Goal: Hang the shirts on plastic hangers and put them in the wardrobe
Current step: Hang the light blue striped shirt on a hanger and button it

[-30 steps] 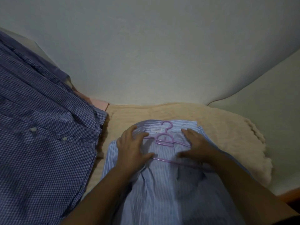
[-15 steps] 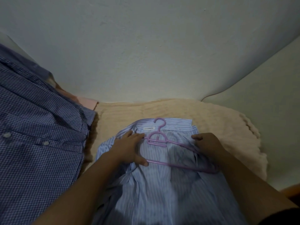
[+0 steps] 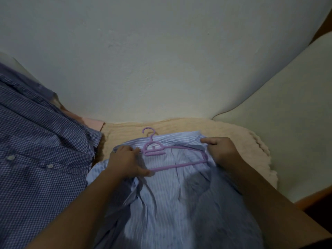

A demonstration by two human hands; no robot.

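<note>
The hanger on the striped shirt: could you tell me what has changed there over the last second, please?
The purple hanger slid up toward the collar; its hook now pokes beyond the striped shirt. The right hand moved out to grip the shirt's shoulder. The left hand stays at the hanger's left end; the checked shirt lies unmoved.
</note>
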